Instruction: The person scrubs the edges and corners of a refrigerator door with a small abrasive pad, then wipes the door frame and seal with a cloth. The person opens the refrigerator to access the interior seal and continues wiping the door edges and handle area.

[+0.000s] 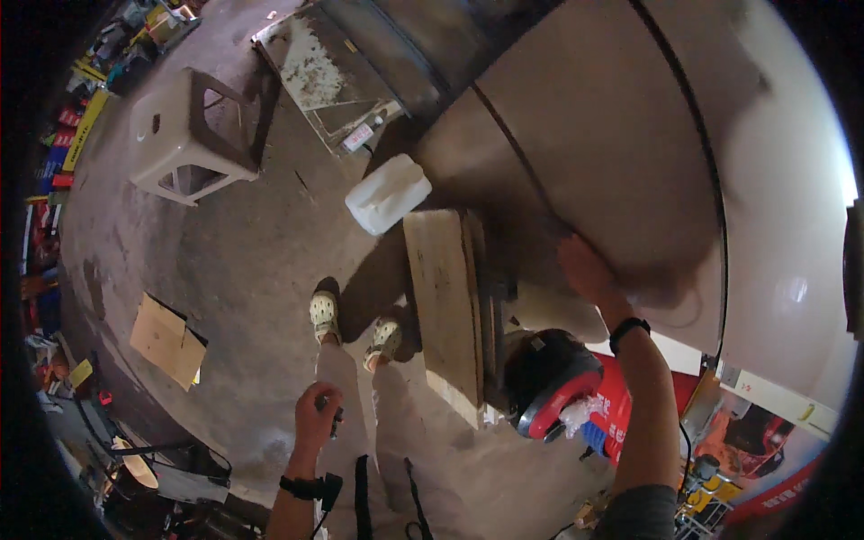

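My left hand (317, 416) is closed round a small dark object (337, 421), whose kind I cannot make out, low in front of my legs. A large beige panel (603, 135) with dark seams fills the upper right. Stretched out to it, my right hand (587, 267) rests at the lower end of one seam. Its fingers look drawn together beside a dark patch; what they hold, if anything, is too dim to name. Below that arm lie a black and red round machine (551, 382) and a wooden block (441, 306).
A white plastic jug (389, 193) lies on the floor by the block. Further left stand a beige plastic stool (191, 135) and a flat piece of cardboard (168, 340). Cluttered shelves (76, 135) line the left rim. A small labelled bottle (357, 137) lies on a dirty board (315, 72).
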`<state>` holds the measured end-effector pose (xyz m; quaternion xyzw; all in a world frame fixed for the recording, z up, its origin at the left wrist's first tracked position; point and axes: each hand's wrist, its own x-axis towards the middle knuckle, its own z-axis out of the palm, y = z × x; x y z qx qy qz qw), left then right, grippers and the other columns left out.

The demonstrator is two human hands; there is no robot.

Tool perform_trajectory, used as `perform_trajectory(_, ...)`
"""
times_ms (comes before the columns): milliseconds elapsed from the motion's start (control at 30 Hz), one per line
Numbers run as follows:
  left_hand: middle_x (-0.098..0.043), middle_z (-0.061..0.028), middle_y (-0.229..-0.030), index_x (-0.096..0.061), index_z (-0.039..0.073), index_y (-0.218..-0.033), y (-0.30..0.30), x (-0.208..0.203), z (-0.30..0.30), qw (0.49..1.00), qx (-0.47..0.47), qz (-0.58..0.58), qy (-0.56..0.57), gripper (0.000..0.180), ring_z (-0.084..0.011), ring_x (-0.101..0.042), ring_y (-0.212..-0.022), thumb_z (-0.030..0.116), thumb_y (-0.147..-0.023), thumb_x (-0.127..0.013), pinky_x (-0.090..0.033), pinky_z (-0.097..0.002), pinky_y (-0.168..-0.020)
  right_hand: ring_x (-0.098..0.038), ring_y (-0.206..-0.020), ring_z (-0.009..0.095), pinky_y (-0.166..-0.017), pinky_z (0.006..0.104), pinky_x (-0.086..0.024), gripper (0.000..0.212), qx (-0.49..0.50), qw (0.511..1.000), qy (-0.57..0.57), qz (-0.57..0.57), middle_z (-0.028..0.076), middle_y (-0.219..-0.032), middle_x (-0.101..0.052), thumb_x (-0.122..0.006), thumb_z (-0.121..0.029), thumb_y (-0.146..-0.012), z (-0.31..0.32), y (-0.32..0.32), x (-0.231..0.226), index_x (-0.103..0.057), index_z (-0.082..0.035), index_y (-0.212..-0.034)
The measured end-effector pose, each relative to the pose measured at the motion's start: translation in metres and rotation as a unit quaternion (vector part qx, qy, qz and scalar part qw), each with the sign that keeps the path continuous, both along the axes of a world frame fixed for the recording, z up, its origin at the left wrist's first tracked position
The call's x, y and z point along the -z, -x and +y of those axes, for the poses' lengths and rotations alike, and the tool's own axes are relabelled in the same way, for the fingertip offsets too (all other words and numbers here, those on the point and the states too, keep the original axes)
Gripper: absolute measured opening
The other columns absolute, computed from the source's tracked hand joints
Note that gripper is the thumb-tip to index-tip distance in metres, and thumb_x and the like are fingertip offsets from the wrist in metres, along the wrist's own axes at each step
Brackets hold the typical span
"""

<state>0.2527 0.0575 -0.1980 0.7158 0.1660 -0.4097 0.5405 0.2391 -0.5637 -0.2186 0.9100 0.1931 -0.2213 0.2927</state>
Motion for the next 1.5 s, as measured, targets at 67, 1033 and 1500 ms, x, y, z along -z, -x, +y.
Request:
perform_trajectory(67,-0.065,-0.0048,-0.089,-0.063,0.003,-0.100,0.004,0.004,-0.004,1.000,0.006,0.009,-0.001,0.016,-0.0110,-0.061,-0.067,0.015,-0.090,-0.067,-0.055,-0.0284,-0.056,-0.039,-0.138,0.031,-0.118,0.0452,-0.024,0.050,-0.002,0.998,0.023,0.053,0.014,-0.143,-0.049,-0.055,-0.018,-0.086,0.003,0.029,-0.020,-0.053,-0.004,-0.134)
perform_trajectory(1033,-0.070,-0.0045,-0.100,-0.074,0.003,-0.103,0.013,-0.043,-0.066,0.986,-0.020,0.156,0.048,0.025,-0.0089,-0.060,-0.078,0.024,-0.090,-0.069,-0.052,-0.0254,-0.061,-0.064,-0.102,0.040,-0.085,0.0462,-0.050,0.064,0.710,0.567,-0.401,-0.112,0.026,-0.108,-0.066,-0.076,-0.046,-0.077,0.186,0.155,0.150,-0.063,0.004,-0.114)
perform_trajectory(1500,-0.073,-0.0042,-0.096,-0.074,0.004,-0.098,0.032,-0.050,0.002,0.990,-0.057,0.125,-0.032,0.020,-0.0105,-0.063,-0.076,0.021,-0.090,-0.068,-0.053,-0.0266,-0.062,-0.056,-0.050,0.016,-0.050,0.0338,-0.043,0.030,0.769,0.315,-0.557,0.009,0.005,-0.061,-0.060,-0.079,-0.028,-0.080,0.223,0.155,0.162,-0.063,-0.004,-0.073)
